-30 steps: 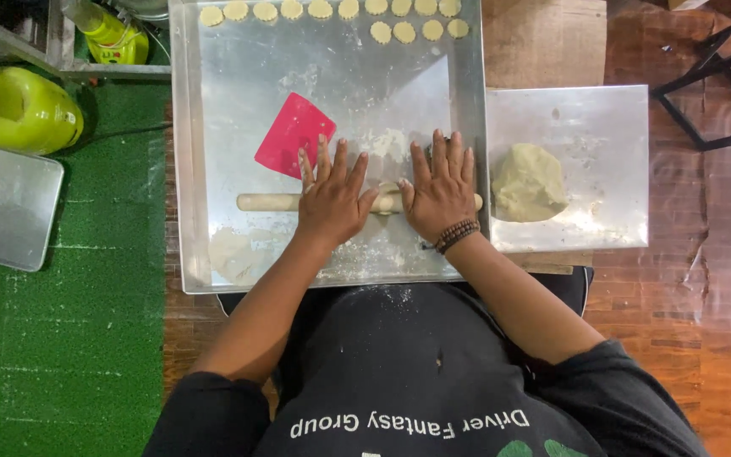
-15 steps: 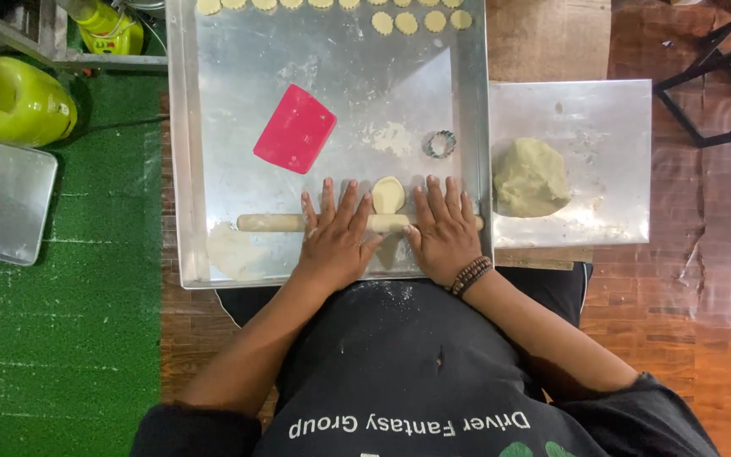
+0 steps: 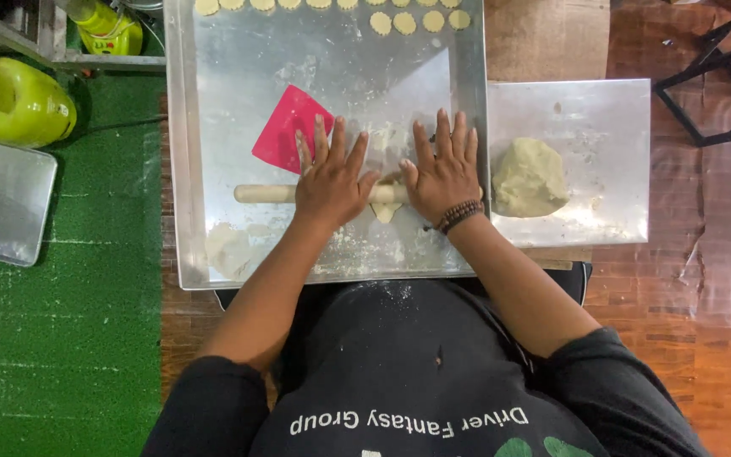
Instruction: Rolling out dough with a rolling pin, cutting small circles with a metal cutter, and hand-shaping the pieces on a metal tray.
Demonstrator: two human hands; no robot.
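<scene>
Lying flat at nine o'clock on the green mat (image 3: 61, 355): an empty metal sheet (image 3: 2, 203), with a yellow-green container (image 3: 14, 101) above it toward ten o'clock. Filling the centre: a large steel tray (image 3: 213, 101), dusted with flour, carrying a row of small round dough discs (image 3: 403, 21) along its twelve o'clock edge and a red plastic scraper (image 3: 285, 127) just at eleven o'clock of the left hand (image 3: 332, 182). Resting palm-down on a wooden rolling pin (image 3: 264, 194), that hand, fingers (image 3: 319, 140) spread wide and extended, pinching nothing, fingertips touching the scraper's edge. Showing between the two hands, under the pin: a small flattened piece of dough (image 3: 385, 210). Pressing on the pin's other end, the right hand (image 3: 446, 173), fingers (image 3: 442, 131) likewise spread and straight, a beaded bracelet (image 3: 458, 215) circling the wrist. Sitting at three o'clock, on a smaller steel board (image 3: 602, 127) touching the tray's side: a lump of pale dough (image 3: 530, 178). Standing at one o'clock on the wooden floor (image 3: 704, 338): a black metal frame (image 3: 712, 76).
</scene>
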